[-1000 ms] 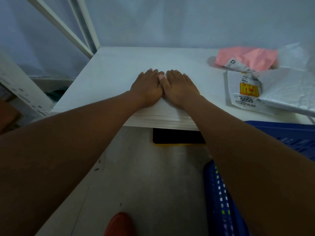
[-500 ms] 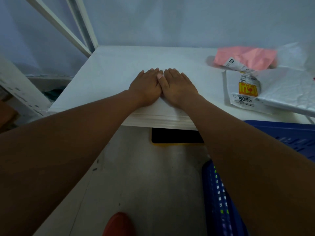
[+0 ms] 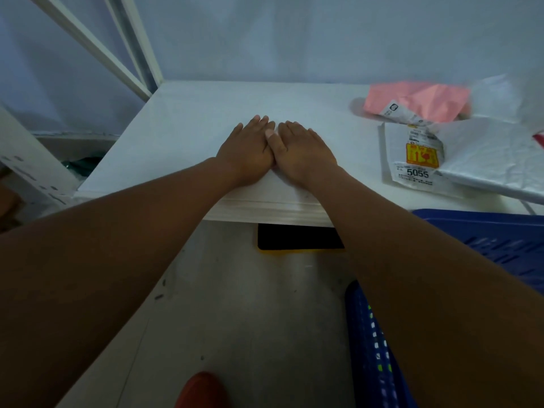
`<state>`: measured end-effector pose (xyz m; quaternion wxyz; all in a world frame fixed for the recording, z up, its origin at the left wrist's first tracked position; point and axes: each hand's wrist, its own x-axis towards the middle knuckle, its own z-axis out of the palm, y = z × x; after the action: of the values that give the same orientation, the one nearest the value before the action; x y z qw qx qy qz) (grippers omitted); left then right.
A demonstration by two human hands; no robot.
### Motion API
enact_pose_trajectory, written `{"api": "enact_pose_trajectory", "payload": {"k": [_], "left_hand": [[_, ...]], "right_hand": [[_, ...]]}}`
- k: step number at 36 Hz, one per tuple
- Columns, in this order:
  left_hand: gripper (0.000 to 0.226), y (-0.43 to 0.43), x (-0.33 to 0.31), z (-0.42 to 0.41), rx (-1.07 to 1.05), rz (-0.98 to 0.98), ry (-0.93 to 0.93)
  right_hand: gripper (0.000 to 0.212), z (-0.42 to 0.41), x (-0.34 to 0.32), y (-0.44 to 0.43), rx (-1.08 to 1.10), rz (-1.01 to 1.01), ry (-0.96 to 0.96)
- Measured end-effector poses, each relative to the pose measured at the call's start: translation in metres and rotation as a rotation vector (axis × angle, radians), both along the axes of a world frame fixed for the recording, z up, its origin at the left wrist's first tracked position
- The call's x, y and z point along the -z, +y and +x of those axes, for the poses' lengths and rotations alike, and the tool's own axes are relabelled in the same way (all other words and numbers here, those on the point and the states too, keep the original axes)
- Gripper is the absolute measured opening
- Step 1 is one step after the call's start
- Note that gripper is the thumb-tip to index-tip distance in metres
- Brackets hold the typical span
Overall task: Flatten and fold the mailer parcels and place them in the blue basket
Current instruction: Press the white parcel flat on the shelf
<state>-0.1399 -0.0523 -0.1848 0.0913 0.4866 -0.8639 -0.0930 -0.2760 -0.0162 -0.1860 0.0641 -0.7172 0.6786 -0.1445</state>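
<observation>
My left hand (image 3: pixel 245 148) and my right hand (image 3: pixel 303 150) lie flat, side by side and touching, palms down on the white table (image 3: pixel 188 134) near its front edge. Neither holds anything. A pink mailer (image 3: pixel 424 98) with a white label lies at the table's back right. In front of it lies a white mailer (image 3: pixel 412 160) with a yellow-red sticker and the number 5055. A larger crumpled white mailer (image 3: pixel 497 154) partly overlaps it at the right edge. The blue basket (image 3: pixel 500 242) stands below the table's right front, partly hidden by my right forearm.
A white metal frame (image 3: pixel 88 45) rises at the table's back left corner. A black mat with a yellow edge (image 3: pixel 297 238) lies on the grey floor under the table. A red shoe tip (image 3: pixel 200 390) shows at the bottom edge.
None of the mailers has moved. Both hands stay flat in the same spot on the table; only the view shifts slightly.
</observation>
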Motion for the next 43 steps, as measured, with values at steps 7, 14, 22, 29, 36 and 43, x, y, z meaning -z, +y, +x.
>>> {"api": "enact_pose_trajectory", "payload": {"k": [7,14,22,29,36,43], "left_hand": [[0.059,-0.005,-0.001,0.002,0.02,0.017,-0.009],[0.064,-0.02,-0.008,0.003,0.1,-0.041,-0.136],[0.099,-0.029,-0.025,0.014,-0.249,-0.123,-0.176],[0.091,-0.025,-0.034,0.012,-0.533,0.005,0.037],[0.05,-0.024,-0.048,-0.014,-0.555,0.267,0.383],[0.06,-0.019,-0.059,0.005,-0.628,0.703,1.085]], "right_hand": [[0.057,-0.001,0.002,0.001,0.0,-0.007,-0.012],[0.054,0.0,0.004,0.002,0.102,-0.069,-0.004],[0.065,-0.007,-0.006,0.012,0.262,-0.325,-0.071],[0.036,-0.01,-0.008,0.014,0.332,-0.306,-0.348],[0.031,-0.013,-0.013,0.008,0.351,-0.121,-0.379],[0.023,-0.031,-0.03,0.015,0.297,0.009,-1.017]]}}
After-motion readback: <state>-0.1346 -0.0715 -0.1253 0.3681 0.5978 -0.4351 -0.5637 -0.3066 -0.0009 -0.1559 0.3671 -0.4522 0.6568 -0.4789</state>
